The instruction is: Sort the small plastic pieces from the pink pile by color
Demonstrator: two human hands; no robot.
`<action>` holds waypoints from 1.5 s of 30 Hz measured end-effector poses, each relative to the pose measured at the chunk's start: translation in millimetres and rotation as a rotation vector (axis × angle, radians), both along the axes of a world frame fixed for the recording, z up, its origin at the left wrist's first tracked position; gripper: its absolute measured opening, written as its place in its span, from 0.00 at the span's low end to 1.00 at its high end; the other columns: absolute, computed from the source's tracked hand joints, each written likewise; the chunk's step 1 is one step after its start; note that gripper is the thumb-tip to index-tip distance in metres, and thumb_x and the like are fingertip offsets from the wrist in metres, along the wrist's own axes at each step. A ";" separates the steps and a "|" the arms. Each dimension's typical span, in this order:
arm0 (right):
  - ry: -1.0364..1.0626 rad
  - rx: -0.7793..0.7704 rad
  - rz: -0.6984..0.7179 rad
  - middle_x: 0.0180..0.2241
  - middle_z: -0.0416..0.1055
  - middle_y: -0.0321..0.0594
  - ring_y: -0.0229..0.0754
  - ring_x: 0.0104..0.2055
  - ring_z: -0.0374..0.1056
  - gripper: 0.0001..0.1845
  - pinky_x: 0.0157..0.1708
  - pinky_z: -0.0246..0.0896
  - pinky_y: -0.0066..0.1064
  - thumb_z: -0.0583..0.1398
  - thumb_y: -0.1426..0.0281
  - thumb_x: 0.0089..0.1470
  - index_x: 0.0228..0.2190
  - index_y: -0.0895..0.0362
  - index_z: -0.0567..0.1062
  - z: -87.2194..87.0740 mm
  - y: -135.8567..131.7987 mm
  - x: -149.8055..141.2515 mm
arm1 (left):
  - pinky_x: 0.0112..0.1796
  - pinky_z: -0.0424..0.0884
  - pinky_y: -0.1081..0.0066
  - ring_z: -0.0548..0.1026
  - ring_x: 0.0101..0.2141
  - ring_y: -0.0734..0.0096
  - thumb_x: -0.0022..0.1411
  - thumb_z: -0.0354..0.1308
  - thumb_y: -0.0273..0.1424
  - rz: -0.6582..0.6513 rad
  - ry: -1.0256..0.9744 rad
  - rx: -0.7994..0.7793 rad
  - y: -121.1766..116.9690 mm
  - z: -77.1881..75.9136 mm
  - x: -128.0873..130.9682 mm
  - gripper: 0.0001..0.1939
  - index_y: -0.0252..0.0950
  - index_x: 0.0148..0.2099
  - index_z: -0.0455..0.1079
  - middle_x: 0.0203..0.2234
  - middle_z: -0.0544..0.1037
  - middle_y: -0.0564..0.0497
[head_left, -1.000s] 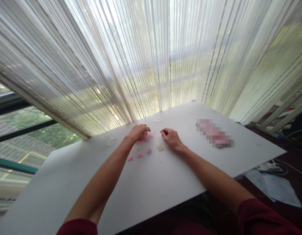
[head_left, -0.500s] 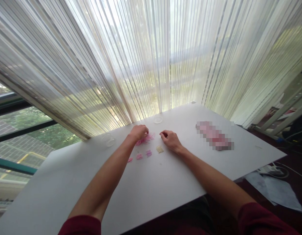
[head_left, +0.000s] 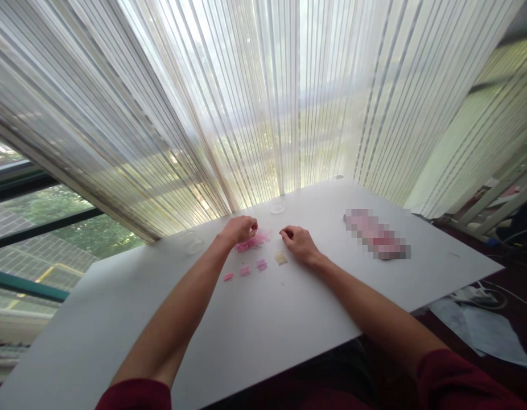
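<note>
My left hand [head_left: 242, 229] hovers at the left edge of a loose pile of thin pink pieces [head_left: 255, 241], fingertips bent together. Whether a piece is pinched there is too small to see. Across the pile, my right hand [head_left: 298, 242] rests near the table surface with thumb and fingers curled together; anything inside them is hidden. Nearer to me lie small sorted groups in a slanting row: a dark pink group [head_left: 228, 277], a light pink group [head_left: 245, 271], a purple group [head_left: 262, 265] and a pale yellow group [head_left: 281, 258], the last beside my right hand.
On the white table [head_left: 195, 353], a clear round lid-like piece [head_left: 278, 208] lies at the back and a clear container [head_left: 190, 244] at the left. A blurred-out pink object [head_left: 377, 234] lies at the right. Sheer curtains [head_left: 263, 114] hang along the back edge.
My left hand dipped to the pink pile, fingers closing, then lifted slightly and drew back left. My right hand has stayed in nearly the same place and pose.
</note>
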State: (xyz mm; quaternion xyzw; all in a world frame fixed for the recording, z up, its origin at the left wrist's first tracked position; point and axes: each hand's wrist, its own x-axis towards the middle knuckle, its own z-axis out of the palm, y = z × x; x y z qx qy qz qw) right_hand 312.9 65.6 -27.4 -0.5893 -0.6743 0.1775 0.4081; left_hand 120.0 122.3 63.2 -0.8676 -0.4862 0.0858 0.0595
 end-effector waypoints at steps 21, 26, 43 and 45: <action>-0.017 0.003 0.029 0.32 0.78 0.40 0.39 0.33 0.71 0.10 0.37 0.62 0.27 0.58 0.72 0.56 0.32 0.56 0.80 1.8 -1.2 -0.4 | 0.36 0.70 0.70 0.77 0.38 0.61 0.59 0.54 0.31 -0.059 0.019 0.034 0.7 -7.2 8.4 0.11 0.39 0.41 0.77 0.43 0.78 0.48; -0.019 -0.005 0.028 0.32 0.78 0.40 0.39 0.33 0.71 0.10 0.36 0.63 0.27 0.58 0.71 0.56 0.32 0.56 0.80 1.1 -0.9 0.6 | 0.37 0.70 0.70 0.77 0.38 0.61 0.57 0.55 0.30 -0.039 -0.017 0.043 0.1 -4.5 3.3 0.11 0.39 0.41 0.76 0.39 0.79 0.48; -0.028 0.000 0.040 0.32 0.79 0.40 0.39 0.33 0.72 0.10 0.37 0.63 0.28 0.57 0.71 0.57 0.32 0.56 0.80 0.3 -1.7 2.1 | 0.36 0.70 0.72 0.77 0.36 0.66 0.59 0.58 0.32 -0.042 -0.209 -0.019 2.7 -12.5 -10.7 0.10 0.43 0.41 0.78 0.37 0.82 0.53; -0.028 -0.001 0.040 0.32 0.79 0.40 0.40 0.33 0.72 0.10 0.37 0.63 0.28 0.57 0.71 0.57 0.32 0.56 0.80 0.1 -1.5 2.0 | 0.36 0.70 0.72 0.77 0.36 0.66 0.58 0.58 0.33 -0.039 -0.220 -0.020 3.9 -13.4 -11.9 0.09 0.43 0.41 0.78 0.36 0.82 0.53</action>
